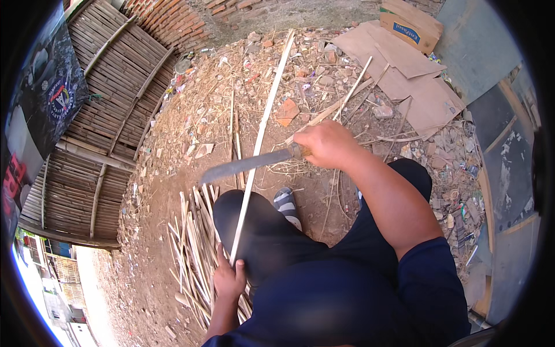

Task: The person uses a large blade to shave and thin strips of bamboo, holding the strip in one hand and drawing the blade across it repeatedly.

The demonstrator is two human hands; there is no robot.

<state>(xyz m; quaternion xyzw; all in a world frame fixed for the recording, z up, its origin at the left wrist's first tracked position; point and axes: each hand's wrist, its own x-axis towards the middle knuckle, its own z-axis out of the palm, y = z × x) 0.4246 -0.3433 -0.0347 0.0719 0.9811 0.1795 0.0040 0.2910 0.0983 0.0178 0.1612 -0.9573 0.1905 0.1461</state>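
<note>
My right hand (328,143) is closed round the handle of a machete (245,165), whose long dark blade points left and lies across a pale bamboo strip (267,115). Whether the blade touches the strip I cannot tell. The strip runs from my left thigh far out over the ground. At its near end my left hand (229,276) grips it, thumb and fingers about the strip, beside my thigh. Under and beside that hand lies a heap of similar split strips (193,248).
Rubble and dry straw cover the ground ahead, with a broken brick (287,112) among them. Flattened cardboard (404,75) and a cardboard box (411,26) lie at the far right. A bamboo slat wall (110,87) stands left, grey panels (503,150) right. My sandalled foot (286,205) is below the blade.
</note>
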